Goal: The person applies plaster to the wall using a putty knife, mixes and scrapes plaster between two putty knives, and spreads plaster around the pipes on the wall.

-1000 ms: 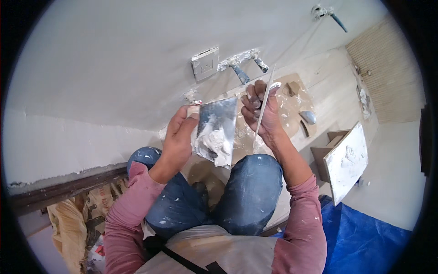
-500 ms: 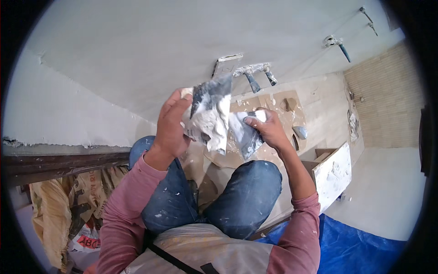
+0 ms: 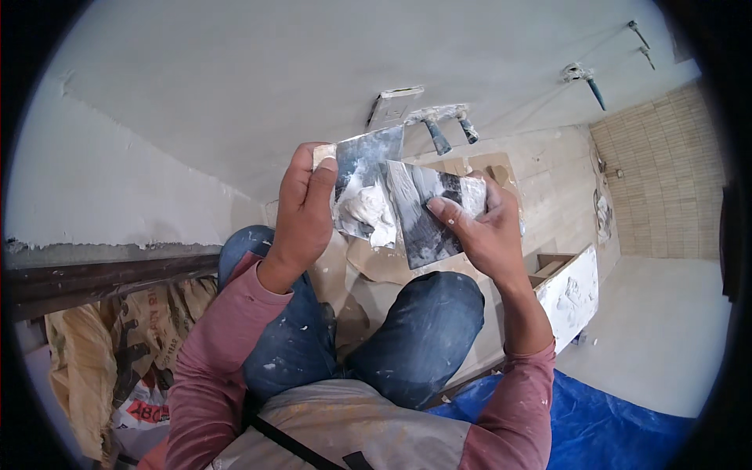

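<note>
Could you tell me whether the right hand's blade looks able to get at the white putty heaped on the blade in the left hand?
Probably yes: the right hand holds its putty knife laid across the left hand's blade, right beside the white putty, with nothing between.

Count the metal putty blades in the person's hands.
2: one plaster-loaded blade in the left hand, one scraping blade in the right hand. Others may be hidden.

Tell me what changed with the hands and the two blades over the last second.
The right hand swung its putty knife from edge-on beside the left blade to flat across it, next to the white filler. The left hand kept hold of its blade; both grips are unchanged, the person still crouching by the wall.
</note>
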The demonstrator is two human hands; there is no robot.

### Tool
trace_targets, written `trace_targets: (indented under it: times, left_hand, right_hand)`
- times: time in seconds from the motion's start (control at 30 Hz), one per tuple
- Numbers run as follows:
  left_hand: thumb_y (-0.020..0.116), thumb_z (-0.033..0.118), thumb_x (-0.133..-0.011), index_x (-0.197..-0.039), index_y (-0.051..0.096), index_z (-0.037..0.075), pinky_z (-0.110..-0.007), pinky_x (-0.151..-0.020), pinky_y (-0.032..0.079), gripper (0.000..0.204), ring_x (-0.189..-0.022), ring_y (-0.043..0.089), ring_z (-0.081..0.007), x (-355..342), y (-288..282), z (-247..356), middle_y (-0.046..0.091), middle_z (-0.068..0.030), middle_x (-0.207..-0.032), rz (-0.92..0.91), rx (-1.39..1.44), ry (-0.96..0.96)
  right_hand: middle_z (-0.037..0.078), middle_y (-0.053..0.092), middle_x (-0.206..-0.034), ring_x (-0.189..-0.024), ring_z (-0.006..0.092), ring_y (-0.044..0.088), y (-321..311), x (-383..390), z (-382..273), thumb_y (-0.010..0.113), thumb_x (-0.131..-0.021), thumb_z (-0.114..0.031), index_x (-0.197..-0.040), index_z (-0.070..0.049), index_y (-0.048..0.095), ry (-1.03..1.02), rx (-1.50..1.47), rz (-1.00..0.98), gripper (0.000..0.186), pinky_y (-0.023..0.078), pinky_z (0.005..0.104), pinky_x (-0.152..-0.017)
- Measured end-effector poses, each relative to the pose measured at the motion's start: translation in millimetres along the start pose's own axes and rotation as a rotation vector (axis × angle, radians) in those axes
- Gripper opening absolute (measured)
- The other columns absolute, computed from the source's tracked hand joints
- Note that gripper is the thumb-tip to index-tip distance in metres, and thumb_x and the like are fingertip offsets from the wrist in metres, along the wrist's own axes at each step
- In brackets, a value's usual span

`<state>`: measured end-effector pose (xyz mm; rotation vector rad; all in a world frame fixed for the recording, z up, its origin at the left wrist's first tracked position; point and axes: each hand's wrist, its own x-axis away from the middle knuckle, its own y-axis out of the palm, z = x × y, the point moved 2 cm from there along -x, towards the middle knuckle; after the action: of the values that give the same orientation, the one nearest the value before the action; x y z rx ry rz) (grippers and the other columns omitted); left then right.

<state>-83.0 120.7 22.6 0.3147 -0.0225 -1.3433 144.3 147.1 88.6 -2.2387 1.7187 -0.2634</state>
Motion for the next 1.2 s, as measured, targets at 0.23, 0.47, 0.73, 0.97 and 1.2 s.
trace_targets:
  times: [0.23,0.47,0.73,0.97,1.2]
  left_hand:
    - [0.045,0.011,-0.105,-0.113,0.055,0.001,-0.022,-0.081,0.044,0.016,-0.089,0.053,-0.0050,7,-2,3,0.062,-0.0003,-0.097,-0.064,-0.114,0.045]
    - [0.045,0.014,-0.105,-0.111,0.054,0.000,-0.026,-0.069,0.042,0.018,-0.076,0.047,-0.0081,-3,-13,1,0.055,-0.0008,-0.083,0.089,-0.236,0.025]
    - [0.044,0.017,-0.107,-0.118,0.052,0.000,-0.024,-0.075,0.042,0.022,-0.084,0.047,-0.0077,5,-8,5,0.055,-0.0027,-0.095,0.235,-0.190,0.148]
    - [0.042,0.016,-0.108,-0.119,0.051,-0.001,-0.024,-0.080,0.042,0.023,-0.088,0.047,-0.0079,14,-1,12,0.056,-0.0026,-0.099,0.258,-0.198,0.215]
    - [0.042,0.017,-0.108,-0.121,0.052,-0.001,-0.023,-0.082,0.042,0.024,-0.090,0.048,-0.0080,20,2,14,0.056,-0.0022,-0.101,0.194,-0.142,0.242]
  right_hand:
    - [0.002,0.067,-0.075,-0.066,0.0068,0.057,1,-6,-10,0.080,-0.086,-0.018,-0.094,0.002,0.067,-0.059,0.425,-0.026,0.025,0.046,0.0241,-0.060]
    - [0.004,0.065,-0.069,-0.058,0.0108,0.059,-19,7,-3,0.081,-0.080,-0.010,-0.078,-0.001,0.065,-0.452,0.381,0.032,0.019,0.045,0.0266,-0.053]
    - [0.013,0.062,-0.067,-0.054,0.0279,0.060,22,28,-14,0.082,-0.078,-0.013,-0.082,-0.002,0.067,-0.415,0.468,-0.110,0.019,0.046,0.0348,-0.050]
    - [0.020,0.060,-0.067,-0.058,0.0368,0.061,14,27,-11,0.081,-0.077,-0.017,-0.082,0.000,0.065,-0.188,0.457,-0.025,0.024,0.047,0.0411,-0.054]
    - [0.019,0.062,-0.069,-0.059,0.0372,0.063,7,33,-24,0.080,-0.078,-0.016,-0.080,0.000,0.065,-0.245,0.582,0.011,0.022,0.048,0.0408,-0.054]
